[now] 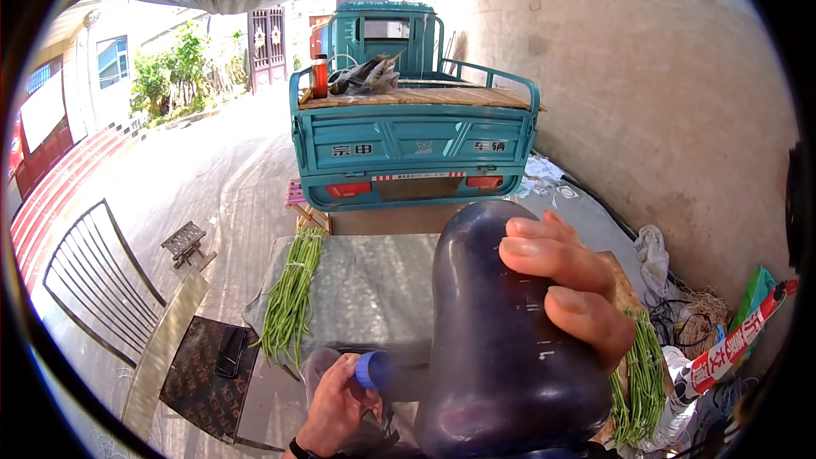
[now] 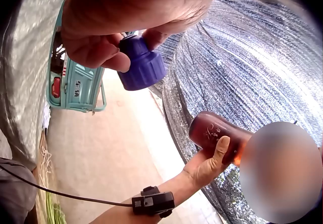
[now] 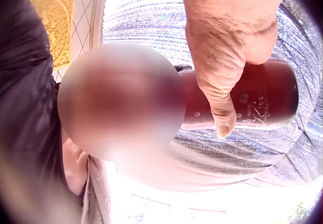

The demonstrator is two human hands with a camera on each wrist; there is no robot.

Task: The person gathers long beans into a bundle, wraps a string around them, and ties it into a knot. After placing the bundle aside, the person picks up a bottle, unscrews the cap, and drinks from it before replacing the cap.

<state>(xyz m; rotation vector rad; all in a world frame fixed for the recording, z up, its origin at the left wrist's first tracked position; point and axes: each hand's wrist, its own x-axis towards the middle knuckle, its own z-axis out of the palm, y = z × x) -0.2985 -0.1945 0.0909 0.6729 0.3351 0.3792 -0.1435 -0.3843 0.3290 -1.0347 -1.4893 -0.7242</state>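
Note:
A dark purple-brown drinking bottle [image 1: 501,331] fills the near right of the head view, raised close to the camera with its base outward. My right hand [image 1: 582,285] grips it, fingers wrapped around one side. In the right wrist view the thumb lies along the bottle [image 3: 262,95], which has white lettering, and its neck end is at the blurred face. Lower and to the left, my left hand [image 1: 333,408] pinches a blue-purple screw cap [image 1: 372,370] between fingers and thumb. The left wrist view shows the ribbed cap [image 2: 144,70] apart from the bottle.
A grey-covered table [image 1: 365,289] stands ahead, with a bundle of green long beans [image 1: 293,289] on its left; more beans [image 1: 643,382] lie at right. Beyond is a teal cargo tricycle [image 1: 416,144]. A phone [image 1: 229,351] lies on a dark seat at left, near a metal-backed chair [image 1: 98,280].

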